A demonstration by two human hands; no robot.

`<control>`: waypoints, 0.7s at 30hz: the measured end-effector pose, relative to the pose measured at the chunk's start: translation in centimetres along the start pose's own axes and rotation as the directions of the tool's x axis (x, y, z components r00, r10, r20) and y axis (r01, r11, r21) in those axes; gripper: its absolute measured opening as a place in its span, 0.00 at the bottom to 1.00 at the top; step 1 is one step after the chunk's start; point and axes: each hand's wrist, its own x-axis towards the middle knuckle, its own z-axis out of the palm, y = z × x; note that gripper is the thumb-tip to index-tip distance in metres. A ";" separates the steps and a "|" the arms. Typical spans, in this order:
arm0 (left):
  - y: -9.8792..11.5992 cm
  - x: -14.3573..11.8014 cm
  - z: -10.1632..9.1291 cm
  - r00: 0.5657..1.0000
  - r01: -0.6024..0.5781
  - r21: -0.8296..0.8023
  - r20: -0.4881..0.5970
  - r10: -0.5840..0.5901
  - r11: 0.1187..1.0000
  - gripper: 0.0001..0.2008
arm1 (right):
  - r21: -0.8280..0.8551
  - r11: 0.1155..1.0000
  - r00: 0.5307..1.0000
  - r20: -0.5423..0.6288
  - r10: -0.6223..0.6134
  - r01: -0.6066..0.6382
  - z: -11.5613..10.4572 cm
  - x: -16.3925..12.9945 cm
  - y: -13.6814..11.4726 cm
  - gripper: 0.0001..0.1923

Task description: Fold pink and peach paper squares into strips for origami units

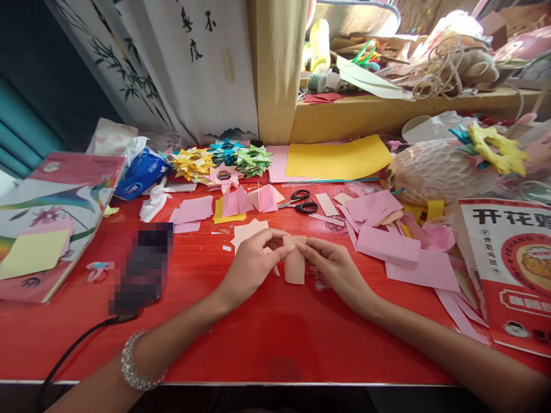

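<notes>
Red tabletop [267, 332] carries a small peach paper [295, 265] at centre, long axis running away from the person, left hand [252, 265] and right hand [333, 265] equally near, each pinching a top corner.

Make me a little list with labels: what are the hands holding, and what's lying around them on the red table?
left hand: fingers pinch the top left edge of the small peach folded paper piece
right hand: fingers pinch its top right edge
paper piece: held between both hands, low over the red table
behind the hands: black-handled scissors, folded pink paper triangles
right side: loose pink paper sheets
far edge: yellow, blue, green and pink folded paper stars, large yellow paper sheet
left wrist: silver bead bracelet
</notes>
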 end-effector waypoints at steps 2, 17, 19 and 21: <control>0.1 -0.1 0.0 1.000 -0.004 0.002 -0.001 0.004 1.000 0.11 | 0.003 1.000 1.000 -0.006 0.005 -0.005 0.0 0.0 0.1 0.12; 0.0 -0.1 0.1 0.999 0.006 -0.016 -0.043 -0.006 1.000 0.12 | -0.113 0.993 0.999 -0.023 0.027 -0.030 0.0 -0.1 -0.3 0.15; -0.1 -0.1 0.1 0.999 0.011 -0.024 -0.037 -0.012 1.000 0.13 | -0.124 0.992 0.999 -0.030 0.015 -0.019 0.1 -0.1 -0.3 0.15; -0.1 -0.2 0.1 0.999 0.023 -0.037 -0.028 -0.024 0.999 0.14 | -0.125 0.992 0.999 -0.030 0.014 -0.017 0.1 -0.1 -0.4 0.16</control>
